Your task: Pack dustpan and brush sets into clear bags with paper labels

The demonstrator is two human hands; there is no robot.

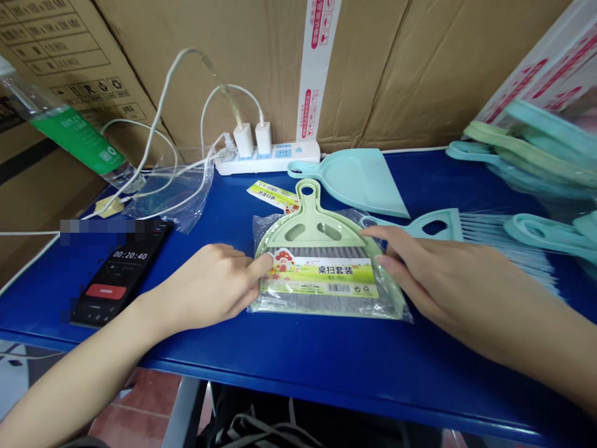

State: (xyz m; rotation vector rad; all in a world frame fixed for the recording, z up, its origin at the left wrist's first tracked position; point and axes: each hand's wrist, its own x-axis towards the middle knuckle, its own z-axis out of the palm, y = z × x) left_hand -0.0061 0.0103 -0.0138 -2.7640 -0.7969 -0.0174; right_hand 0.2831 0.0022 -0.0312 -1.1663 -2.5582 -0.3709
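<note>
A pale green dustpan and brush set (321,233) in a clear plastic bag lies flat on the blue table, its handle pointing away from me. Grey bristles show beneath a printed card label (326,277) with a mushroom picture. At the set's left edge, my left hand (219,283) is closed, with its fingers curled and a fingertip against the label's end. My right hand (429,274) grips the opposite edge between thumb and forefinger; its other fingers are mostly hidden. Behind the set lies another card label (273,194).
A light blue dustpan (359,180) and a light blue brush (438,225) lie behind my right hand. Bagged sets (536,155) pile up at the right. A power strip (270,158), cables, a tilted bottle (77,137) and a phone (121,274) occupy the back and left. Cardboard (373,68) walls the rear.
</note>
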